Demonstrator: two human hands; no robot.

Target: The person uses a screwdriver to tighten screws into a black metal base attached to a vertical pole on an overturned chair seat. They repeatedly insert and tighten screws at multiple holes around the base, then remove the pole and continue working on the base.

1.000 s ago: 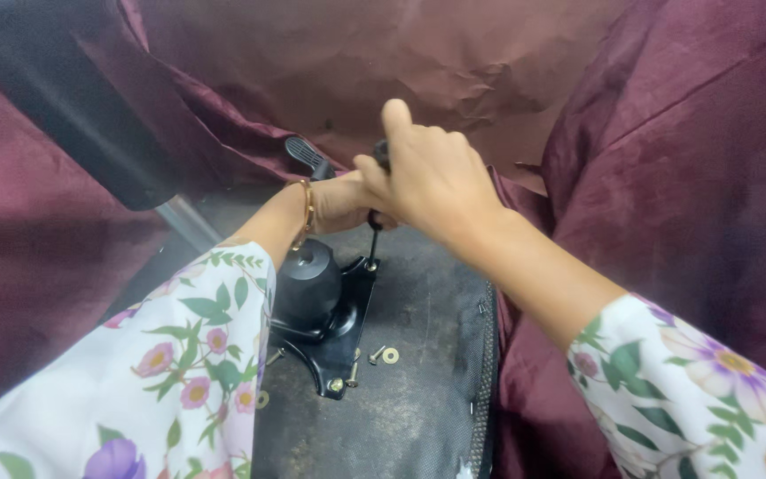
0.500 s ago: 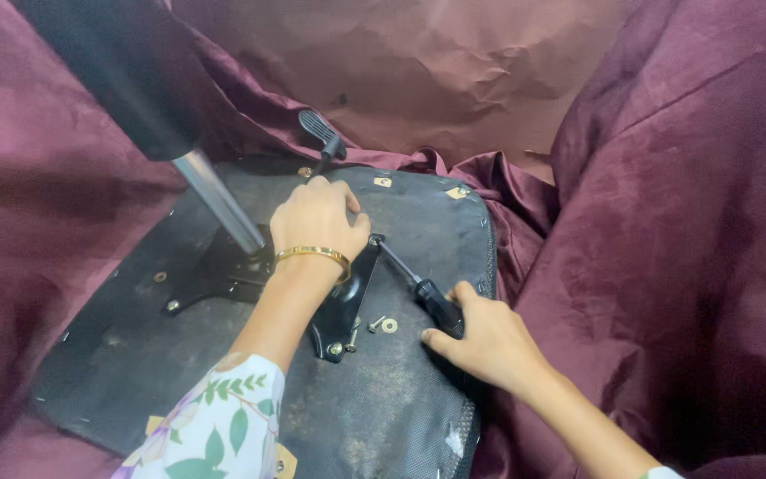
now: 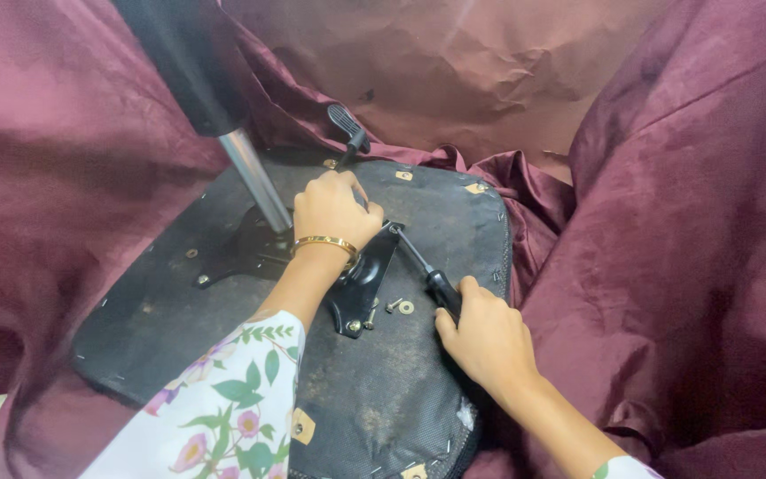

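An upturned chair seat (image 3: 223,328) shows its black underside, with a black metal mounting plate (image 3: 370,284) bolted to it. My left hand (image 3: 334,208), wearing a gold bangle, rests on the plate near its upper corner. In my right hand (image 3: 485,337) is a black-handled screwdriver (image 3: 423,266); its tip points at the plate's upper right corner beside my left fingers. A loose bolt and washer (image 3: 399,307) lie on the seat just right of the plate.
A silver gas-lift column (image 3: 254,182) with a black sleeve rises from the plate toward the upper left. A black lever handle (image 3: 347,124) sticks up behind my left hand. Maroon fabric (image 3: 684,231) surrounds the seat on all sides.
A second ago both hands were together, high over the mechanism. Now the left hand lies on the plate and the right has dropped lower right, holding the screwdriver angled to the plate's corner.
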